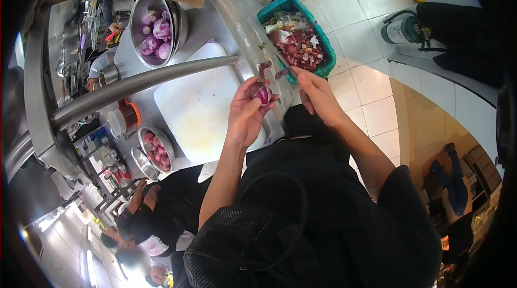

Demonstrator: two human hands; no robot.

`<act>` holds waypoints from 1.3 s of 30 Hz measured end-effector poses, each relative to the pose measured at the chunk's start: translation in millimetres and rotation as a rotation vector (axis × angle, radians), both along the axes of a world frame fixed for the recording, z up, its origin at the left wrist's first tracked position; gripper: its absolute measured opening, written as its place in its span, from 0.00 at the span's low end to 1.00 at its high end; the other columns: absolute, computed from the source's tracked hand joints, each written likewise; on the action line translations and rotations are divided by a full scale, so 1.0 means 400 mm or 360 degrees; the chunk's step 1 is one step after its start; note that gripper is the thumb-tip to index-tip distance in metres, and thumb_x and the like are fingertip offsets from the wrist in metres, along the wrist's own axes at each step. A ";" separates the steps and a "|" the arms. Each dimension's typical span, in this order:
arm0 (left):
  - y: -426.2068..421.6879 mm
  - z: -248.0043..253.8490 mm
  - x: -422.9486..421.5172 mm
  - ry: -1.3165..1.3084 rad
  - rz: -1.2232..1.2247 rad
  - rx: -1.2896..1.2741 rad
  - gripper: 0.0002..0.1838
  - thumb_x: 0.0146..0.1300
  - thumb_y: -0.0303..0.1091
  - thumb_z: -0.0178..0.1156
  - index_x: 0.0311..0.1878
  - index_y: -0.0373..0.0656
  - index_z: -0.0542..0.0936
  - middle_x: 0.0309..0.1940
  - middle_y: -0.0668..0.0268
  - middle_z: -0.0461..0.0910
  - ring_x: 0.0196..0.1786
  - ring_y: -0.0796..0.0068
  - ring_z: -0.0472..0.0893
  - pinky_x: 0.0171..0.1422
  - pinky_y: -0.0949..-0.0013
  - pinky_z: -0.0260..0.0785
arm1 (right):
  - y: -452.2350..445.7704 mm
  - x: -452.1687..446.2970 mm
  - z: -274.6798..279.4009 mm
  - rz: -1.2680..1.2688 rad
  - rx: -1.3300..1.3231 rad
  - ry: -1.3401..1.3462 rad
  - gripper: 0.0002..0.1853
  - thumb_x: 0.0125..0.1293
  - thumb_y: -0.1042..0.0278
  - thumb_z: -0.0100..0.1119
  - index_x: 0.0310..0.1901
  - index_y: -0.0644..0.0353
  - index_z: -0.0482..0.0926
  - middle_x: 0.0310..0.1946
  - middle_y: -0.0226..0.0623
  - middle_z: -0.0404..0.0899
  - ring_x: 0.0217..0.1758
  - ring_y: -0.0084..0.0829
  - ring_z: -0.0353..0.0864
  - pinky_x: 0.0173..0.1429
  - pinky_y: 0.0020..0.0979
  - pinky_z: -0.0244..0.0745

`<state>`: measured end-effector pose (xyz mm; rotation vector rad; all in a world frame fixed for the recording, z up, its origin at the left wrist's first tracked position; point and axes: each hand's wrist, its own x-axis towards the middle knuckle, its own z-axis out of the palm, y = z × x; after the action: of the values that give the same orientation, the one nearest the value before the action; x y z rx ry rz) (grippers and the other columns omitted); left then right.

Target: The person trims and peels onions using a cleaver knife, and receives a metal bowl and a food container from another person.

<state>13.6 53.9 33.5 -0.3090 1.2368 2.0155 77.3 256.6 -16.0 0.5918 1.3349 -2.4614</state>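
Observation:
My left hand (246, 113) is closed around a red onion (262, 94), its purple flesh partly bare and some darker skin still on it. A strip of onion skin (264, 71) hangs just beyond the onion. My right hand (319, 96) is closed on a knife, whose handle is hidden in the fingers; its thin blade (284, 61) points up and left, over the edge of the bin. Beneath and left of my left hand lies a white cutting board (194, 105) on the steel table.
A teal-lined bin (329, 51) full of onion skins stands beyond my hands. On the table are a bowl of peeled onions (156, 32) and a bowl of unpeeled ones (157, 150). A steel bar (145, 86) crosses above the board. Co-workers (161, 207) stand at lower left.

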 end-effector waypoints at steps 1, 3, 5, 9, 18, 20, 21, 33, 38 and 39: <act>-0.003 -0.007 -0.005 0.0094 0.0004 -0.0060 0.28 0.67 0.27 0.64 0.69 0.43 0.69 0.58 0.60 0.77 0.54 0.60 0.83 0.58 0.65 0.77 | -0.001 -0.003 0.006 -0.0035 0.0204 0.0038 0.36 0.79 0.39 0.47 0.72 0.64 0.68 0.19 0.22 0.68 0.19 0.14 0.64 0.23 0.20 0.55; -0.004 -0.025 -0.010 0.0190 0.0012 -0.0114 0.27 0.68 0.26 0.64 0.69 0.43 0.70 0.58 0.61 0.76 0.55 0.61 0.83 0.59 0.64 0.77 | -0.009 -0.006 -0.015 -0.0067 0.0264 0.0052 0.37 0.79 0.39 0.47 0.73 0.66 0.66 0.20 0.21 0.67 0.19 0.14 0.63 0.23 0.19 0.56; -0.007 -0.040 -0.011 0.0331 -0.0028 -0.0253 0.26 0.68 0.26 0.64 0.68 0.44 0.70 0.56 0.63 0.76 0.56 0.60 0.83 0.62 0.63 0.77 | -0.012 -0.005 -0.020 -0.0099 0.0317 0.0067 0.39 0.79 0.39 0.47 0.74 0.68 0.63 0.21 0.21 0.67 0.20 0.14 0.63 0.23 0.19 0.56; 0.015 -0.064 -0.007 0.0378 0.0014 -0.0336 0.26 0.66 0.22 0.65 0.65 0.44 0.71 0.55 0.65 0.76 0.58 0.63 0.81 0.64 0.62 0.76 | -0.013 0.005 0.026 0.0114 0.0005 0.0079 0.44 0.78 0.35 0.42 0.78 0.68 0.55 0.18 0.22 0.63 0.18 0.14 0.60 0.22 0.21 0.55; 0.027 -0.060 -0.002 0.0577 0.0004 -0.0425 0.27 0.59 0.12 0.65 0.60 0.42 0.71 0.56 0.63 0.75 0.56 0.70 0.78 0.63 0.65 0.74 | -0.003 -0.005 0.079 0.0329 -0.0098 0.0212 0.42 0.79 0.35 0.40 0.79 0.64 0.54 0.16 0.22 0.62 0.16 0.15 0.60 0.20 0.21 0.53; 0.023 -0.063 -0.005 0.0726 -0.0124 -0.0492 0.27 0.58 0.11 0.65 0.58 0.42 0.71 0.57 0.62 0.74 0.59 0.69 0.78 0.65 0.65 0.73 | 0.003 -0.005 0.064 0.0326 -0.0128 0.0141 0.37 0.79 0.37 0.45 0.75 0.61 0.65 0.18 0.18 0.62 0.17 0.12 0.60 0.20 0.20 0.53; 0.029 -0.053 -0.006 0.0728 -0.0123 -0.0494 0.27 0.58 0.11 0.65 0.58 0.42 0.71 0.57 0.62 0.74 0.59 0.69 0.78 0.65 0.65 0.73 | 0.010 -0.007 0.064 0.0328 -0.0130 0.0143 0.37 0.79 0.37 0.45 0.75 0.61 0.65 0.18 0.18 0.62 0.17 0.12 0.60 0.20 0.20 0.53; 0.022 -0.049 0.001 0.0602 -0.0012 -0.0328 0.28 0.58 0.08 0.59 0.58 0.44 0.68 0.59 0.62 0.73 0.62 0.65 0.77 0.66 0.62 0.72 | 0.015 0.005 0.048 0.0184 -0.0194 -0.0091 0.32 0.77 0.32 0.43 0.42 0.58 0.77 0.14 0.20 0.60 0.14 0.15 0.57 0.19 0.22 0.52; 0.034 -0.045 0.001 0.0661 -0.0025 -0.0381 0.28 0.57 0.08 0.61 0.58 0.43 0.68 0.52 0.62 0.76 0.56 0.70 0.80 0.60 0.67 0.74 | -0.015 0.008 0.058 0.0317 0.0002 0.0287 0.43 0.79 0.36 0.43 0.80 0.65 0.51 0.19 0.17 0.60 0.18 0.12 0.57 0.22 0.19 0.52; 0.032 -0.047 0.001 0.0662 -0.0023 -0.0382 0.28 0.57 0.08 0.61 0.58 0.43 0.68 0.52 0.62 0.76 0.56 0.70 0.80 0.60 0.67 0.74 | -0.013 0.008 0.064 0.0318 0.0001 0.0289 0.43 0.79 0.36 0.43 0.80 0.65 0.51 0.19 0.17 0.60 0.18 0.12 0.57 0.22 0.19 0.52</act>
<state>14.1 66.7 14.6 0.0120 1.7377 1.9801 80.5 251.5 9.7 0.2251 1.3866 -2.3959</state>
